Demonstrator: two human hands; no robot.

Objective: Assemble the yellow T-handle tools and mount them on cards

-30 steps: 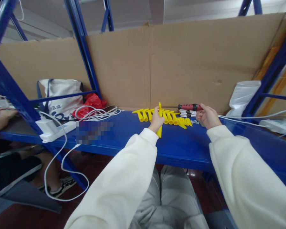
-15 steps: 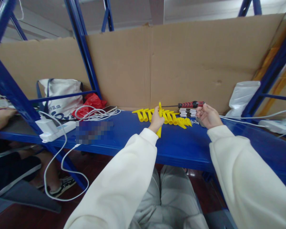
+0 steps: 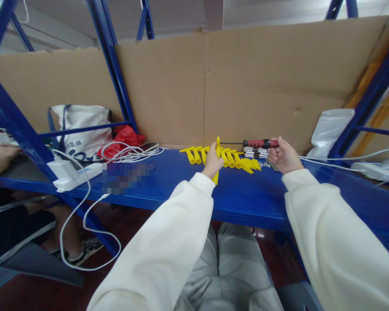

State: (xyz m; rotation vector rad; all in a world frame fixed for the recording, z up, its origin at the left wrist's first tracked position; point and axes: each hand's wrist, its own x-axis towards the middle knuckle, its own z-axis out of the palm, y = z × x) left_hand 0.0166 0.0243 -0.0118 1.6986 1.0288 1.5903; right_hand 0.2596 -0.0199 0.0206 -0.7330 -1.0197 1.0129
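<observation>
My left hand (image 3: pixel 214 160) is closed around a yellow plastic part (image 3: pixel 218 146), which stands upright above the blue shelf. Level in my right hand (image 3: pixel 283 156) is a screwdriver (image 3: pixel 259 144) with a red and black handle, gripped near the handle's end. Its thin shaft points left and its tip meets the yellow part; the exact contact is too small to make out. Behind and beside my left hand lie several yellow T-shaped parts (image 3: pixel 230 158) in a row. Small flat yellow pieces (image 3: pixel 250 165), a stack of white and black strips (image 3: pixel 256 152) and tiny silvery bits (image 3: pixel 265 164) lie to their right.
A cardboard panel (image 3: pixel 246 82) backs the blue shelf (image 3: pixel 246 194). To the left are a white power strip (image 3: pixel 81 177), coiled cable (image 3: pixel 132 154), red bag (image 3: pixel 125 136) and tote bag (image 3: pixel 84 129). Another person's hand (image 3: pixel 1 160) is at far left. A white pouch (image 3: pixel 332 129) leans right.
The fingers of my right hand have shifted and now wrap more closely over the end of the screwdriver handle. My left hand keeps its hold on the yellow part.
</observation>
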